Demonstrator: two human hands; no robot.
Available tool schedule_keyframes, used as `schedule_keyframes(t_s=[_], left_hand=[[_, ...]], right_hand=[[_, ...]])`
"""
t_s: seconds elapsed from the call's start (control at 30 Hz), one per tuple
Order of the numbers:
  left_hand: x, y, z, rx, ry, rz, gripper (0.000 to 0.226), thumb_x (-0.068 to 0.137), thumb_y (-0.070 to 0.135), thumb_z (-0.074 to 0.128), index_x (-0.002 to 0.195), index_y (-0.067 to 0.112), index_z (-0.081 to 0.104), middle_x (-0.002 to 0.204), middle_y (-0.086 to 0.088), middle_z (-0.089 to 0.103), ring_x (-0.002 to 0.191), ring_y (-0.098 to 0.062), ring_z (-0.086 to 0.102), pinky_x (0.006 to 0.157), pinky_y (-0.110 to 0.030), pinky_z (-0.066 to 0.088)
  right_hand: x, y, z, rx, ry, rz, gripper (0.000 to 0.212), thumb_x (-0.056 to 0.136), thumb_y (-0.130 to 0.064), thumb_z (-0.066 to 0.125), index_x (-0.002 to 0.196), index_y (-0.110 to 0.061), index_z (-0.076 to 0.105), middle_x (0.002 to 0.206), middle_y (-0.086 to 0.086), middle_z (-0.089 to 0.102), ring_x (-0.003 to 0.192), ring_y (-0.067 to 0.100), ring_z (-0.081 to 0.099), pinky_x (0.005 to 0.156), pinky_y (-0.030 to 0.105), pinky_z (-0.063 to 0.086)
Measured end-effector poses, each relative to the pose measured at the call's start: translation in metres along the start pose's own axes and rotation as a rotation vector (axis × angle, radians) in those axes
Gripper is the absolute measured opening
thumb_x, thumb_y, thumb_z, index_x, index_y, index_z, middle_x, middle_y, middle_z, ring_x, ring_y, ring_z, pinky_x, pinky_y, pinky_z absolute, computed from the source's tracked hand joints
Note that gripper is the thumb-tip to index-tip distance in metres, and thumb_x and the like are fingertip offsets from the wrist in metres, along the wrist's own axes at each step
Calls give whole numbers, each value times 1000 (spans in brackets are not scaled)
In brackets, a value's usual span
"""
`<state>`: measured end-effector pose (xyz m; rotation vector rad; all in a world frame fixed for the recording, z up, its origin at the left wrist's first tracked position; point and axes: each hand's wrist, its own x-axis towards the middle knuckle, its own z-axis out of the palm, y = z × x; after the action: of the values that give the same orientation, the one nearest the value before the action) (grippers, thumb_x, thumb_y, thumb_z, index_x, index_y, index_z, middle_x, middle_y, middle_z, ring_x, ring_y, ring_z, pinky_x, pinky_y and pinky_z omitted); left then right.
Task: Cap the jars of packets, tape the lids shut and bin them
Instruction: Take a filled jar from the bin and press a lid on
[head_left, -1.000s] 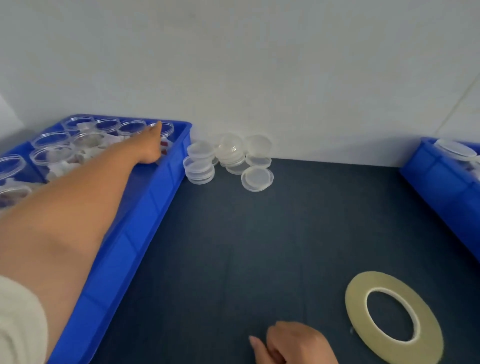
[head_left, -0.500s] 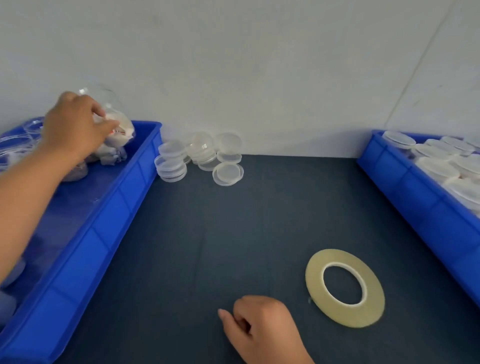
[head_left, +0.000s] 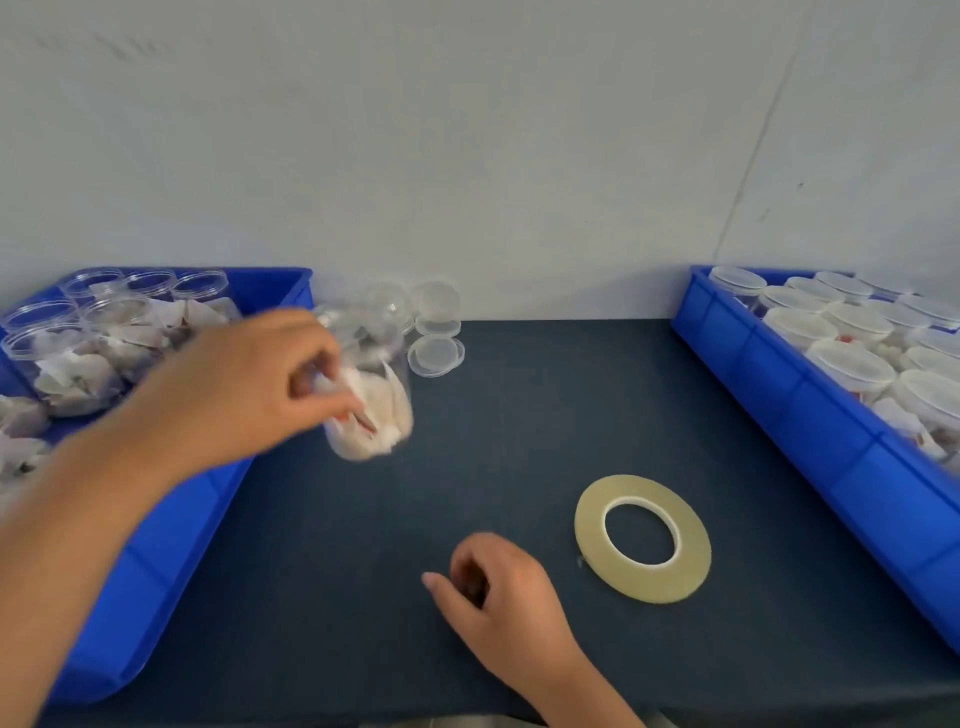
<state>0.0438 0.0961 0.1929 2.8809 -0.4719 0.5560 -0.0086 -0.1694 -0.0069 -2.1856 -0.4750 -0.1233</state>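
While left hand (head_left: 249, 384) grips uncapped jar (head_left: 371, 415) over counter (head_left: 337, 571), just beside left bin (head_left: 156, 545) rim | right hand (head_left: 498, 587) rests loosely curled, holding nothing — tape roll (head_left: 642, 538) near | open counter between them

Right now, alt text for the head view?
The left hand grips a clear jar of white packets, motion-blurred, over the dark mat beside the left blue bin of open jars. The right hand rests loosely curled on the mat near a tape roll. Loose lids sit by the wall; a right blue bin holds capped jars.
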Motion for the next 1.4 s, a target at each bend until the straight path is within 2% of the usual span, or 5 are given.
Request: schedule_keyframes(t_s=[0.17, 0.37, 0.53, 0.93, 1.4], left_hand=[[-37, 57, 55, -218, -183, 97, 33, 82, 64, 77, 88, 38, 57, 109, 25, 54, 84, 3, 67, 73, -29, 57], [-42, 72, 103, -481, -151, 161, 37, 86, 66, 72, 113, 44, 61, 147, 28, 42, 86, -3, 68, 76, -23, 58], [25, 39, 141, -702, 74, -369, 16, 99, 51, 63, 110, 39, 67, 109, 20, 71, 78, -6, 71, 76, -33, 54], [167, -40, 250, -198, -171, -552, 116, 70, 83, 74, 157, 22, 28, 148, -7, 55, 134, -37, 57, 94, -48, 54], [94, -14, 179, -958, -24, -579, 64, 64, 68, 82, 119, 41, 64, 113, 13, 75, 103, -5, 73, 91, -36, 61]], right_hand=[[-1, 0, -6, 263, 77, 109, 119, 66, -78, 84, 161, -37, 26, 158, -30, 35, 147, -8, 36, 115, 12, 34], [2, 7, -4, 365, 228, 156, 88, 68, -50, 93, 129, -68, 32, 127, -27, 64, 113, 4, 69, 87, 20, 57], [3, 11, 1, 310, 212, 159, 91, 62, -52, 93, 129, -60, 33, 133, -36, 50, 125, -4, 57, 93, 10, 49], [6, 12, 4, 210, 148, 184, 99, 56, -63, 91, 130, -65, 27, 141, -36, 45, 126, -6, 55, 97, 11, 47], [8, 8, -1, 194, 123, 159, 91, 58, -64, 91, 128, -59, 33, 137, -36, 50, 124, -6, 56, 92, 13, 49]])
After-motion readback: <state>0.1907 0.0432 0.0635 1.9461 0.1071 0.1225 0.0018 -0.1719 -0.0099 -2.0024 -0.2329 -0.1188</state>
